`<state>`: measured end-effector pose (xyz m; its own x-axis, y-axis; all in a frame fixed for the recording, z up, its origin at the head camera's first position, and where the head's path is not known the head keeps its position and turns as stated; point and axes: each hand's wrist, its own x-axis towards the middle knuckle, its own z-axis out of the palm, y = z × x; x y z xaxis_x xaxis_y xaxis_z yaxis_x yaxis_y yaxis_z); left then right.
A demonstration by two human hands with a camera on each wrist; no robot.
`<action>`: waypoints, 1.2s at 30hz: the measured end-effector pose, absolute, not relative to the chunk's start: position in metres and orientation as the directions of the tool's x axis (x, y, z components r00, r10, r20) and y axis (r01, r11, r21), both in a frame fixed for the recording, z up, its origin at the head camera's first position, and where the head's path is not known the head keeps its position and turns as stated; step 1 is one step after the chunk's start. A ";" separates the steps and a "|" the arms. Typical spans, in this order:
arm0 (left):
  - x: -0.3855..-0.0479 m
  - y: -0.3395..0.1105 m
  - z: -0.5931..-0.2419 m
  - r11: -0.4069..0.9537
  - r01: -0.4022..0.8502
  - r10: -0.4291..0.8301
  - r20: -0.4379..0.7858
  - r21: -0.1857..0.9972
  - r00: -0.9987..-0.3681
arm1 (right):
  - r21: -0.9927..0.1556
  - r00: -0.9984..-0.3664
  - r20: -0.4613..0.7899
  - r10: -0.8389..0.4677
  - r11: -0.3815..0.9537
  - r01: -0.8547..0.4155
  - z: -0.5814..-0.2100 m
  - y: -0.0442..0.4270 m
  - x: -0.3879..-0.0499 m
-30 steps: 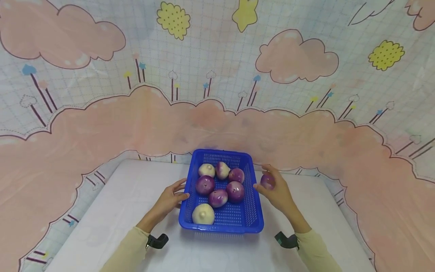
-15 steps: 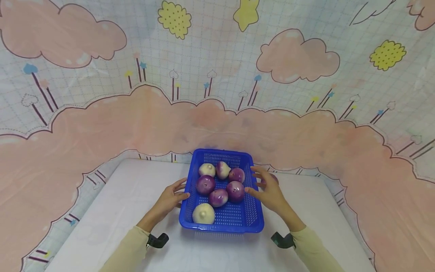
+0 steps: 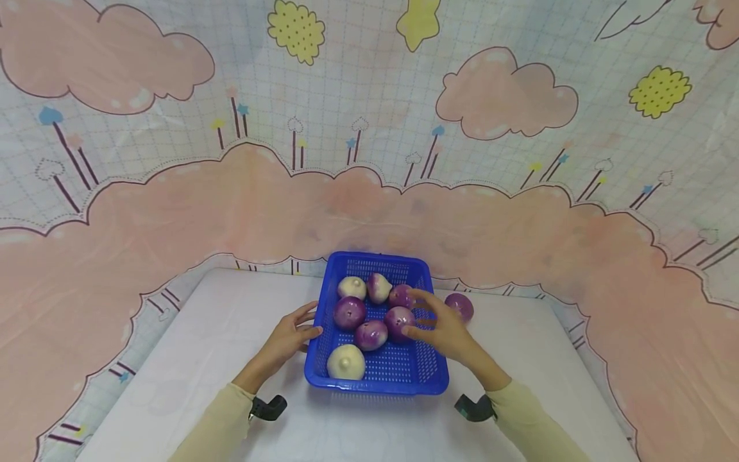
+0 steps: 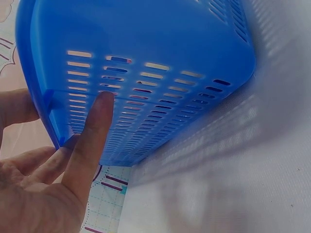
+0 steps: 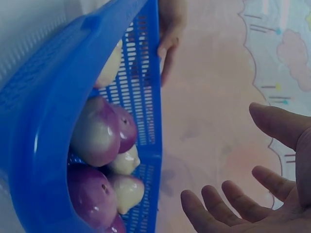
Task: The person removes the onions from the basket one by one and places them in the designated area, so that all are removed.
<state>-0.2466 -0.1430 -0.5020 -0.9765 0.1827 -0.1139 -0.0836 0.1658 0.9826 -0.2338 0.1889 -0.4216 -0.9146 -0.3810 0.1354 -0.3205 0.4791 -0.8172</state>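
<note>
A blue perforated plastic basket (image 3: 398, 387) holds several onions, some purple (image 3: 349, 314), some whitish (image 3: 346, 363). At its left side my left hand (image 3: 287, 335) holds the rim; in the left wrist view the thumb goes over the edge, while a finger (image 4: 92, 141) lies against the slotted outer wall. My right hand (image 3: 447, 330) hovers over the basket's right side, partly covering the onions there. Seen from the right wrist, its fingers (image 5: 214, 206) are spread, with nothing between them. One purple onion (image 3: 460, 308) lies on the table outside the basket, behind the right hand.
The basket stands on a white table (image 3: 219, 333), near its far edge. Behind the table hangs a patterned cloth (image 3: 369, 212) with pink clouds. A dark wrist camera (image 3: 268, 408) sits at the left wrist and another camera (image 3: 476, 408) at the right.
My right hand has let go of the purple onion, leaving it on the table right of the basket, and has moved left over the basket. The left hand stays put.
</note>
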 end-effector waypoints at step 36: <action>-0.248 -0.143 -0.503 0.160 -0.088 0.176 -0.116 0.983 -0.978 | -0.763 -0.787 -0.108 -0.607 0.558 -0.326 -0.447 0.127 -0.236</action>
